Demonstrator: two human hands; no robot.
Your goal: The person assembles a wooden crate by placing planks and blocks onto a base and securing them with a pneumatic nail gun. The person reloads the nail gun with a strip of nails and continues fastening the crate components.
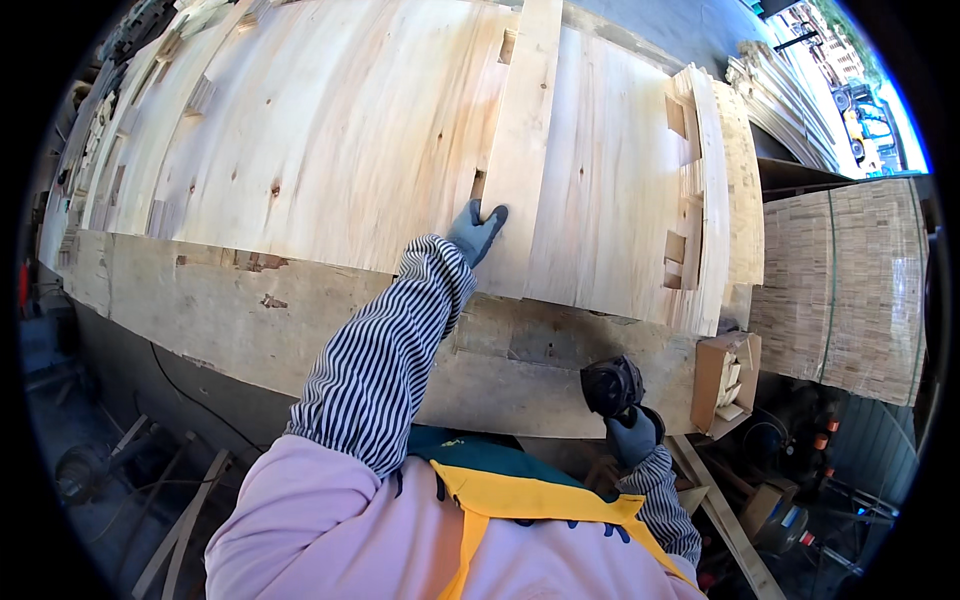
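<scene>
My left hand [476,232], in a grey-blue glove, grips the near end of a long pale wooden plank [520,140]. Its thumb lies on top of the plank. This plank runs away from me across wide wooden sheets [370,120]. Small wooden blocks show in the gaps between the layers, one of them [478,184] just beyond my left hand. Low on the right, my right hand [632,437], also gloved, is closed around a black hand-held power tool [612,385]. The tool is over the near edge of the worktable; its exact kind cannot be made out.
The worn worktable [300,310] spans the view before me. A cardboard box [722,385] of wood pieces stands at its right end. Beyond are a strapped wood stack [850,280] and piled slats [785,105]. A dark cable [200,400] hangs at the left.
</scene>
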